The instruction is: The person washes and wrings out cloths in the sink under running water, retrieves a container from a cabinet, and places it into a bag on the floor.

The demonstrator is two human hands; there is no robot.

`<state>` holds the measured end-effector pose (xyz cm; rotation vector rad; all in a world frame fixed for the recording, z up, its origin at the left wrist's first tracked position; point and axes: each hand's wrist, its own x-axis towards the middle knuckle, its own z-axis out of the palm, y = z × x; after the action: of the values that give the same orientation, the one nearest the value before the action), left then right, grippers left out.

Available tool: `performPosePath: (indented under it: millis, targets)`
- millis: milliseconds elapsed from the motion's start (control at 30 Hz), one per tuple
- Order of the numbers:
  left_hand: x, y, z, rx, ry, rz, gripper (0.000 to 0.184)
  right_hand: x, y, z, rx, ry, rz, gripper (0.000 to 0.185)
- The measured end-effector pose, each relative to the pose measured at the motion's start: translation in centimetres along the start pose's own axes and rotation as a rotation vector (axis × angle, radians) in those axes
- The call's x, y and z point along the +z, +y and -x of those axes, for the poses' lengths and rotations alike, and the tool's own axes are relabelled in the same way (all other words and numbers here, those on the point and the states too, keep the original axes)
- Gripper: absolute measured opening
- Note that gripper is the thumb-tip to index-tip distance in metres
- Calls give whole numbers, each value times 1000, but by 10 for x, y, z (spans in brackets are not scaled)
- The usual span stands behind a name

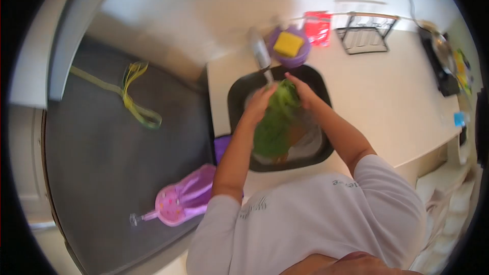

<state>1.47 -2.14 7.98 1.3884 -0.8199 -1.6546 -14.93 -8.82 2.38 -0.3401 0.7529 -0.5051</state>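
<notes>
A bunch of leafy greens (276, 127) hangs in the dark sink (235, 103), its leaves spread towards the front of the basin and smeared by motion. My left hand (261, 103) grips its upper left side, close below the tap (262, 56). On the other side my right hand (300, 91) is closed around the upper right of the bunch. My fingers are partly hidden by the greens. The basin under the leaves looks wet and pale, and something brownish shows there that I cannot make out.
A yellow sponge (288, 44) rests on a purple tub (294, 61) behind the sink. Nearby are a red packet (318, 28) and a black wire rack (364, 40). On the dark surface at left lie a yellow-green strap (133, 103) and a pink cloth item (178, 201).
</notes>
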Motion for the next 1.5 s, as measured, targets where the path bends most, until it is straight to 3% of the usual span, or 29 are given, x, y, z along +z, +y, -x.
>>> performPosePath:
  millis: [33,233,333,433,533,600,633,733,767,867,967,1000,1067,1100,1167,1200,1267,1367,1400,1467,1500]
  targets:
    - [-2,-6,-14,35,-82,218,35,2,16,-3,10,-24,14,39]
    - [-25,6,-20,3,-1,631,30,-6,51,-35,114,-193,-140,37]
    - [-61,-32,-19,-112,63,683,29,12,16,-8,-55,-107,-168,27]
    - [-36,-64,-20,-286,178,705,29,29,29,-13,-370,97,370,21]
    - [-39,-149,-75,78,-400,914,30,57,66,-10,-709,359,994,27]
    - [-18,-153,-73,162,-296,1097,29,63,83,-4,-979,476,1272,28]
    - [-8,-146,-68,205,-243,1185,28,58,83,-8,-943,521,1268,28]
    - [8,-95,-63,-142,277,902,29,35,57,-38,-856,640,1217,26]
    - [9,-89,-59,-151,195,923,30,23,48,-48,-822,672,1176,25]
    - [1,-77,-46,-156,17,979,34,-25,31,-86,-446,509,502,25]
    - [-21,-72,-43,-157,2,960,34,18,35,-43,-409,276,691,23]
    - [-26,-87,-52,-123,-20,957,34,41,45,-25,-591,334,863,23]
    - [-32,-150,-103,85,-295,1092,36,76,69,4,-951,459,1197,22]
    - [-32,-174,-126,146,-401,1171,37,68,71,-10,-1301,482,1214,24]
    - [-17,-160,-127,127,-313,1174,38,43,52,-37,-967,601,1158,26]
    - [-1,-134,-108,26,-145,1076,34,26,44,-48,-797,658,1120,27]
    - [18,-82,-64,-162,181,856,27,-17,34,-74,-767,603,1126,27]
    - [5,-51,-26,-200,25,1080,24,5,23,-48,-620,483,1112,26]
    - [-1,-57,-32,-134,-49,1038,24,29,25,-30,-558,435,1100,26]
    - [-30,-119,-64,-17,-188,954,24,57,52,-5,-752,339,1246,26]
    - [-28,-241,-165,305,45,1321,24,68,60,-4,-893,413,1294,25]
